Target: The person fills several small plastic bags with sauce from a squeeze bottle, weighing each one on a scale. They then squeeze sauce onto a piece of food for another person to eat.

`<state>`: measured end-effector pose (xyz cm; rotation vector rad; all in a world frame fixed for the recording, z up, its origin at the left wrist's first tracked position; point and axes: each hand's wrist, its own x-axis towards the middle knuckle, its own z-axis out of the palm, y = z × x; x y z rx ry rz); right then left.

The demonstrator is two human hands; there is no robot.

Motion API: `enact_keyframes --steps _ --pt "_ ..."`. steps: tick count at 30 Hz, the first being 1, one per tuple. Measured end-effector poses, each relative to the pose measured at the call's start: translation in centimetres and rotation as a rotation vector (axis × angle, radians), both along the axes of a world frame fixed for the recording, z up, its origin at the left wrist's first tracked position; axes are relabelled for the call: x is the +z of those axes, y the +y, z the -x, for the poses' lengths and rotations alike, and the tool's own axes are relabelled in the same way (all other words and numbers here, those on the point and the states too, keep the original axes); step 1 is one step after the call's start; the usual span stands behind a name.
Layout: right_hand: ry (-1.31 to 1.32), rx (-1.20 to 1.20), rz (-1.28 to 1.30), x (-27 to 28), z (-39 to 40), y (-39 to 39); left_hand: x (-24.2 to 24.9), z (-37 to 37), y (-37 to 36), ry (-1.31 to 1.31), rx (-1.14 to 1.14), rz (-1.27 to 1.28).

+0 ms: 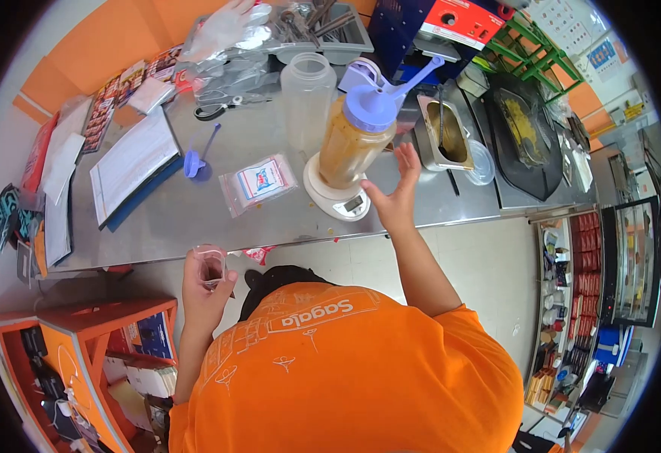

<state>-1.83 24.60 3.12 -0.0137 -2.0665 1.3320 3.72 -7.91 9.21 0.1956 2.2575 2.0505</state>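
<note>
My left hand (pixel 204 296) is closed round a small clear plastic cup (pixel 211 264) with something dark inside, held in front of the counter's edge. My right hand (pixel 398 192) is open, thumb and fingers spread, just right of a clear bottle (pixel 352 153) of brownish-yellow contents with a purple lid (pixel 370 108). This bottle stands on a white digital scale (pixel 338 198). Behind it stands an uncapped translucent bottle (pixel 307 98). A printed zip bag (pixel 259 183) lies flat left of the scale.
A purple spouted lid (pixel 195 164), scissors (pixel 217 110) and a clipboard of papers (pixel 138 166) lie to the left. At the right are a metal container (pixel 430 143), a clear round lid (pixel 481 163) and a black tray (pixel 542 177). Grey utensil bins (pixel 349 51) stand behind.
</note>
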Motion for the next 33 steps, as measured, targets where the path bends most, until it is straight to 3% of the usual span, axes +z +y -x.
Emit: enact_keyframes --steps 4,6,8,10,11,13,18,25,28,31,33 --pt "0.029 -0.013 -0.003 0.6 2.7 -3.1 -0.3 0.0 -0.8 0.035 0.068 -0.024" --pt "-0.082 0.024 0.029 -0.1 3.9 -3.8 -1.3 0.2 -1.7 0.169 0.079 -0.009" --pt "-0.112 0.054 0.144 0.4 3.6 -6.1 -0.3 -0.2 -2.5 0.109 0.148 -0.031" --pt "-0.005 0.259 -0.019 1.6 2.7 -8.7 0.2 -0.2 -3.3 0.055 0.209 -0.059" --pt "-0.053 0.561 -0.045 2.8 2.5 -10.5 0.3 -0.1 -3.8 0.075 0.256 -0.096" --pt "0.027 0.725 -0.231 3.4 3.1 -14.7 0.3 -0.1 -5.2 0.102 0.308 -0.124" --pt "-0.229 0.798 -0.036 1.2 6.5 -25.1 1.6 1.0 -9.1 0.239 0.409 -0.199" --pt "-0.302 0.748 0.08 -0.8 9.1 -27.9 2.9 2.6 -11.5 0.224 0.378 -0.237" --pt "0.024 0.595 -0.232 1.3 8.7 -26.2 1.3 4.5 -13.0 0.217 0.34 -0.158" --pt "0.398 0.517 -0.655 9.8 9.0 -23.0 0.3 5.8 -14.2 0.198 0.32 -0.08" --pt "0.514 0.317 -1.061 16.1 8.1 -22.2 1.5 6.5 -14.0 0.21 0.276 -0.177"
